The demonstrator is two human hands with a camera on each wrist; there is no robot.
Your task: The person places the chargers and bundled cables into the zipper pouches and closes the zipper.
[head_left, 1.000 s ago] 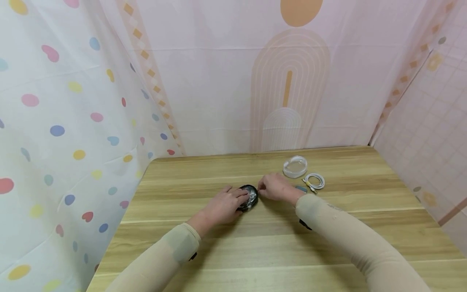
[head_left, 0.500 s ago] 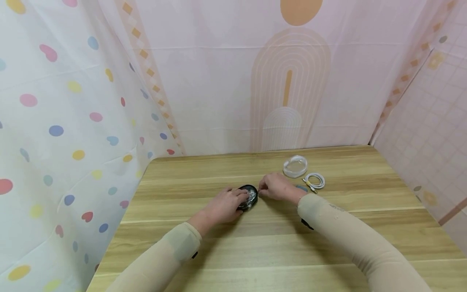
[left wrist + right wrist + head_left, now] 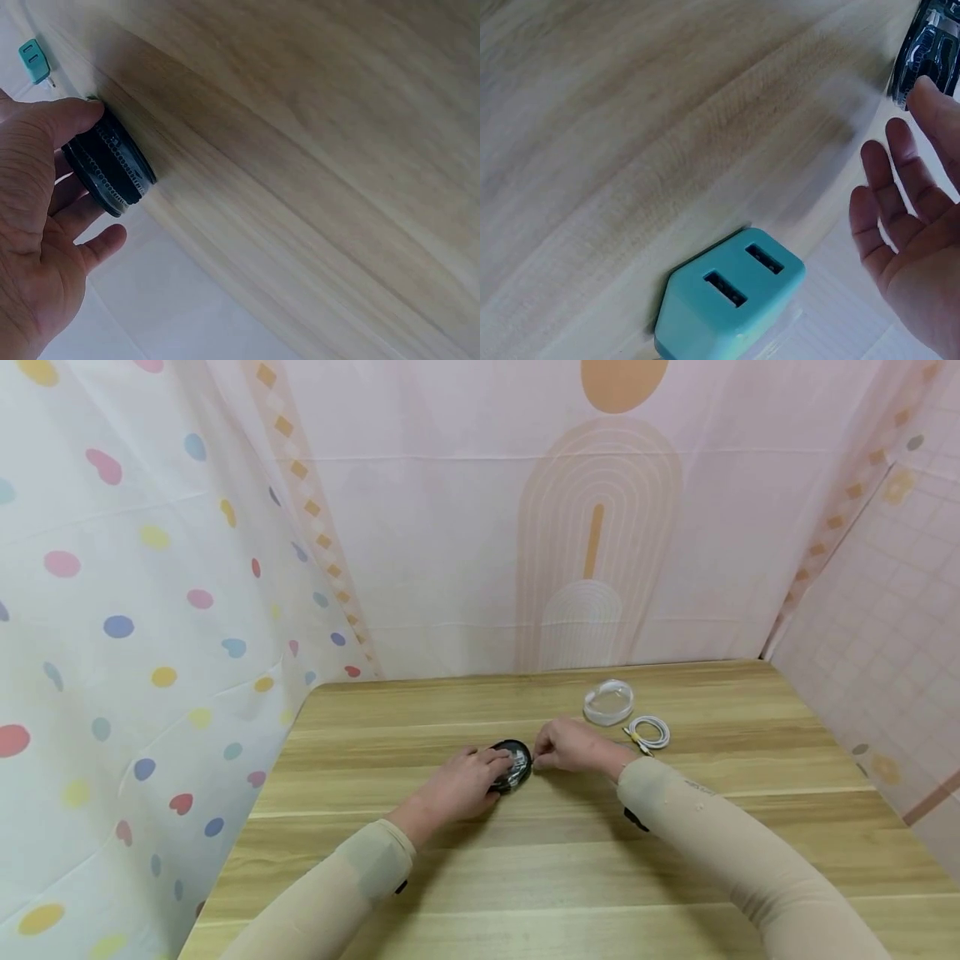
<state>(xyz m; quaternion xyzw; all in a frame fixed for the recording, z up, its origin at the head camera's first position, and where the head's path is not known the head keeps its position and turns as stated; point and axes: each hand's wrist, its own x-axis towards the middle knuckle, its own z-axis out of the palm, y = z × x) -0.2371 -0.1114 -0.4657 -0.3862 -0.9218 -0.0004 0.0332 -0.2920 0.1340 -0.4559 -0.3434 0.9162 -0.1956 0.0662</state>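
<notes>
A small round black zip pouch with a clear top lies on the wooden table. My left hand grips it, fingers over the top and thumb against the side, where the zip teeth show. At the pouch's right edge my right hand has thumb and index finger pinched together at the zip; the pull is hidden by the fingertips. Its other fingers are loosely bent in the right wrist view. A teal USB charger with two ports lies beside the right hand, mostly behind the wrist in the head view.
Behind the right hand lies a round clear case with a whitish rim. Next to it is a coiled white cable with a yellow tie. Patterned curtains hang at the table's back and sides.
The right hand has shifted very slightly right and toward the person along the pouch's edge, and its wrist covers more of the charger. The left hand stays on the pouch.
</notes>
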